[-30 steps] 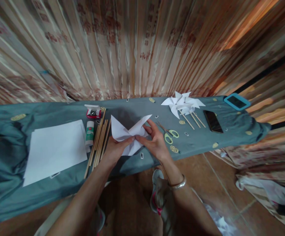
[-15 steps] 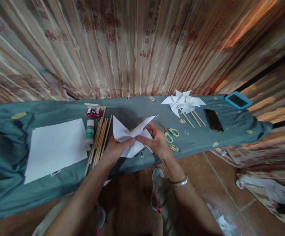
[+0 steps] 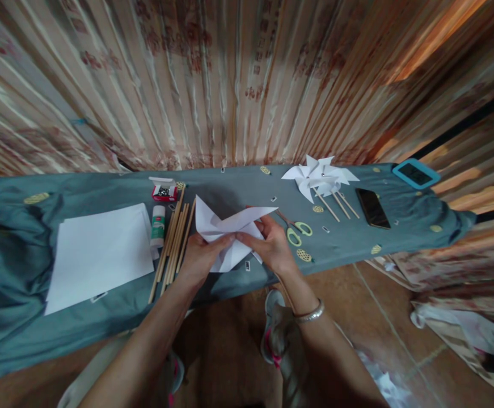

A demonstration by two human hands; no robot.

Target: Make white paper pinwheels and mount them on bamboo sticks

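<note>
Between my two hands is a white paper pinwheel (image 3: 228, 225), its blades partly folded in to the middle. My left hand (image 3: 202, 255) grips it from the left, the thumb pressed near the centre. From the right, my right hand (image 3: 274, 246) closes on it, its thumb also at the centre and its fingers behind the paper. Just left of my left hand lie several wooden sticks (image 3: 172, 243). Scissors (image 3: 295, 228) with pale green handles rest to the right of my right hand.
A stack of white paper (image 3: 100, 255), a glue stick (image 3: 157, 225) and an open red box (image 3: 164, 192) lie at left. At right are finished pinwheels (image 3: 324, 180) on sticks, a phone (image 3: 373, 208) and a blue-framed device (image 3: 417, 173). A green cloth (image 3: 238, 187) covers the table.
The pinwheel's upper right blade has swung lower and now points more to the right. Both thumbs stay pressed near the centre. The whole view has shifted slightly.
</note>
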